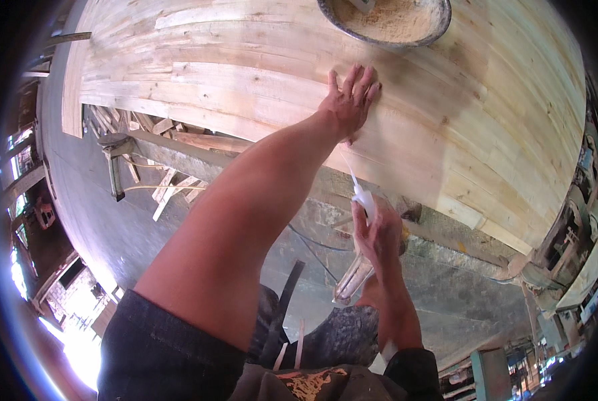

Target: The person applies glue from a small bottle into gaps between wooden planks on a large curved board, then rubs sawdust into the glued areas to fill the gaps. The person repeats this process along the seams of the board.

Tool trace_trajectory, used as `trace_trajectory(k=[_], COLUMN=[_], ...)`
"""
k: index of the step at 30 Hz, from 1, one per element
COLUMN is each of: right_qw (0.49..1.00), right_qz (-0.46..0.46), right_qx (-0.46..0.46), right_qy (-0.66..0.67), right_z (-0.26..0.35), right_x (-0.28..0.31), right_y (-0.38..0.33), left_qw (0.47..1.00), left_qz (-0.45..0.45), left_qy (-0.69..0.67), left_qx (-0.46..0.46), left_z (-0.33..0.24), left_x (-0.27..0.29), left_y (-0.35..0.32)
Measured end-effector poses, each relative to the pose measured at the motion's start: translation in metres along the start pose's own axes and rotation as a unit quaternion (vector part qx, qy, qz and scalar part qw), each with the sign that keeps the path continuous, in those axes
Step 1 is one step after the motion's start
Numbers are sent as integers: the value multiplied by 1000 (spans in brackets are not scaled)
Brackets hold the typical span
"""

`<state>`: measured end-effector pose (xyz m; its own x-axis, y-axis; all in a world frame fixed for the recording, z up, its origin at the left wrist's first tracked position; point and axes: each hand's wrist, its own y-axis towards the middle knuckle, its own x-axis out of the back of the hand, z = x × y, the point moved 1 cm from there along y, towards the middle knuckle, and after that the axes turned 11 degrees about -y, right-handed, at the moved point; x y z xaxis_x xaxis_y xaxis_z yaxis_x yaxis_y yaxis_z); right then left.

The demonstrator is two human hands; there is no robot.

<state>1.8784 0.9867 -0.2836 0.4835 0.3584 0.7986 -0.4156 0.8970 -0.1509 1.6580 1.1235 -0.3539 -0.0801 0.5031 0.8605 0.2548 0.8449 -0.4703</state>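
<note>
My left hand [353, 100] lies with fingers spread on a wide panel of pale wooden strips [245, 87]. In my right hand [381, 234] is a small white squeeze bottle [364, 198], gripped with its thin nozzle pointing up toward the panel's near edge. The nozzle tip is close to that edge, just below my left hand; whether it touches the wood I cannot tell. A pale, elongated piece [353, 279] shows below my right hand, and I cannot make out whether that hand holds it too.
A dark-rimmed bowl of sawdust-like powder [392, 23] stands on the panel's far side. Under the near edge runs a bench beam [178, 155], with several wood offcuts [168, 190] behind and below it. A dark cable [312, 242] hangs nearby. Wooden machinery or stock [573, 260] lines the right.
</note>
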Motion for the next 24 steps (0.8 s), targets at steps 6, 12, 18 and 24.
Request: trace_trajectory(k=[6, 12, 18, 24], right_qw=[1000, 1000, 1000, 999], right_qz=[21, 20, 25, 31], right_qx=[-6, -6, -5, -20], right_qy=[-11, -22, -3, -4], right_z=[12, 12, 17, 18], right_x=[-18, -21, -26, -23], right_y=[9, 14, 19, 20], left_qw=[1000, 999, 999, 999], left_qz=[7, 27, 37, 48], left_qy=[1, -4, -11, 6], left_qx=[14, 17, 15, 5], left_z=[-3, -4, -5, -5], left_x=[2, 11, 15, 16], left_y=[0, -2, -2, -2])
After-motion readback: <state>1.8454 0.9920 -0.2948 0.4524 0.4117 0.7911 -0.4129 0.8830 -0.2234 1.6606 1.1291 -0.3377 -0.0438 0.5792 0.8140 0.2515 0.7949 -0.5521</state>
